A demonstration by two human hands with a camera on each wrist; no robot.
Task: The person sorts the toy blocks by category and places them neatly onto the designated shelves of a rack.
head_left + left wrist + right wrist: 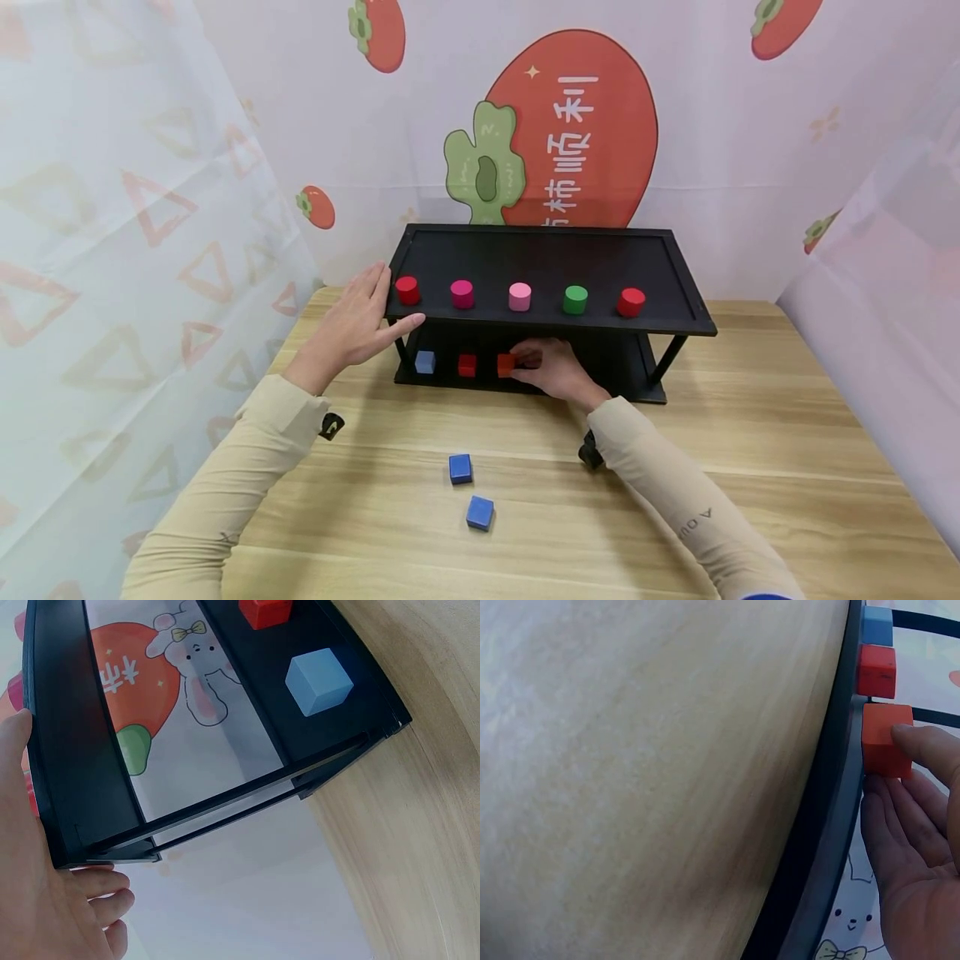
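Note:
On the lower shelf of a black two-tier rack (540,258), my right hand (553,368) pinches an orange cube (506,365) between thumb and fingers. In the right wrist view the thumb lies on one face of the orange cube (885,742), with fingertips at its side. A red cube (467,365) and a light blue cube (425,362) stand in a row left of it. My left hand (357,319) rests against the rack's left end, fingers extended along the side and thumb spread across the front corner. The left wrist view shows its fingertips below the rack's end.
Along the upper shelf's front stand several cylinders: red (407,290), magenta (462,293), pink (520,297), green (575,299) and another red one (631,302). Two blue cubes (461,468) lie on the wooden table (390,533) before the rack. Printed cloth hangs behind and beside.

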